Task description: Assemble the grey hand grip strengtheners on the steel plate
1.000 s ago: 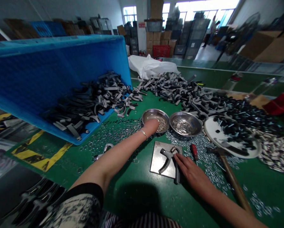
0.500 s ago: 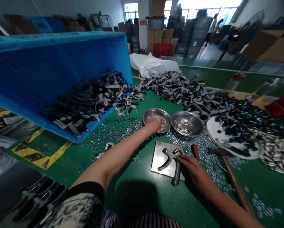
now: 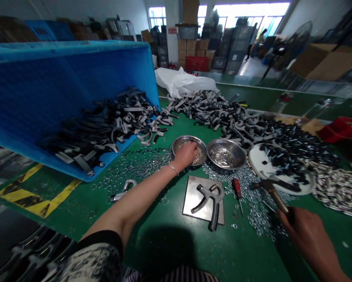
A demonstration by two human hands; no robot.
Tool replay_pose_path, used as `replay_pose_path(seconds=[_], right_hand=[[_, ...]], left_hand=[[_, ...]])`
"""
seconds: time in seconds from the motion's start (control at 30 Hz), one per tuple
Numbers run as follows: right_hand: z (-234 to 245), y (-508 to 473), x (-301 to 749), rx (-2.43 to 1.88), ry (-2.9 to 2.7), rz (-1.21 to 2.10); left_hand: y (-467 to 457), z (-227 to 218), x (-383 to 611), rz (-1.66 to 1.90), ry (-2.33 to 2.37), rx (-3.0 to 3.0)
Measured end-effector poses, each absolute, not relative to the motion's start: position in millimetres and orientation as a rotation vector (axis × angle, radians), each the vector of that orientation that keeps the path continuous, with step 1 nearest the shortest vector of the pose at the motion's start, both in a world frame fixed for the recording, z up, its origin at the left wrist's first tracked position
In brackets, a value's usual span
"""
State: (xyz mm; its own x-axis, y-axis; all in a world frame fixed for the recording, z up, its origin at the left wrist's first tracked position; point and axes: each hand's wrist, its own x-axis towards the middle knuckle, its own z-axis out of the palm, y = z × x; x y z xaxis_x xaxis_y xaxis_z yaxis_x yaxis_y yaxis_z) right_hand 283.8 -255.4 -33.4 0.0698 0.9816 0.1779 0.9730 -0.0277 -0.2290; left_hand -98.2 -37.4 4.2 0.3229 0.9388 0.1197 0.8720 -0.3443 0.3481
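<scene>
My left hand (image 3: pixel 186 154) is over the left metal bowl (image 3: pixel 180 141), which contains tiny metal pieces; its fingers are pinched together, and what they hold is hidden. On the right, my right hand (image 3: pixel 311 231) is wrapped round the wooden handle of a hammer (image 3: pixel 277 197). The hammer's head lies by the rim of a white dish (image 3: pixel 260 158). Between my hands, a grey hand grip strengthener (image 3: pixel 213 201) with black handles rests on a square metal plate (image 3: pixel 190 196). A red-handled screwdriver (image 3: pixel 237 190) lies just right of that plate.
A second metal bowl (image 3: pixel 225 154) has small pins. A tipped blue crate (image 3: pixel 76 74) spills grey grip parts. More grip parts (image 3: pixel 205 105), black knobs with bolts (image 3: pixel 299 141) and springs (image 3: pixel 334 188) are heaped behind. Rings and nuts are scattered over the green table (image 3: pixel 164 239).
My right hand has left the grip strengthener and moved right onto the hammer handle. My left hand has risen slightly from the tiny pieces in the bowl. The view has shifted a little.
</scene>
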Motion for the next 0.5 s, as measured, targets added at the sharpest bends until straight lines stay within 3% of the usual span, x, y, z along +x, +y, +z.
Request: replay_pose_path(seconds=[0.23,0.4,0.5], right_hand=[[4.1,-277.3,215.3,-1.830,-1.888,0.875],[4.1,-265.8,171.5,-1.840,-1.887,0.847],[-0.8,-249.2,164.0,-1.841,-1.952,1.031]], left_hand=[[-125.4,1.5,-105.4,0.756,1.178,2.164],[-143.5,-3.1,-113.7,0.800,1.210,1.967],[-141.9,-4.4,-113.3,0.790,1.198,1.968]])
